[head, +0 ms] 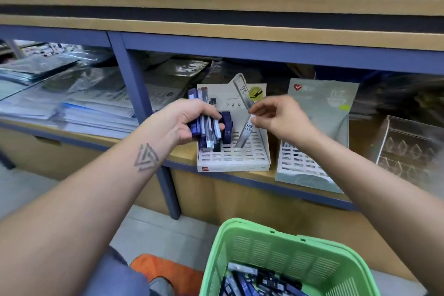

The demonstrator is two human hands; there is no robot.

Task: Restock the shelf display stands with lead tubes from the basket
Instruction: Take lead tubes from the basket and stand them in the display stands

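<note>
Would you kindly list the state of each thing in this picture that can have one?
Left hand: grips a bundle of lead tubes.
Right hand: pinches one tube, its lower end at the white stand's slots.
White stand: a few tubes in at the left, most slots empty.
Green stand: front slots empty.
Basket: tubes still lying inside.
Clear rack: contents unclear.

Wood shelving point(216, 5); blue uprights point(134, 79)
</note>
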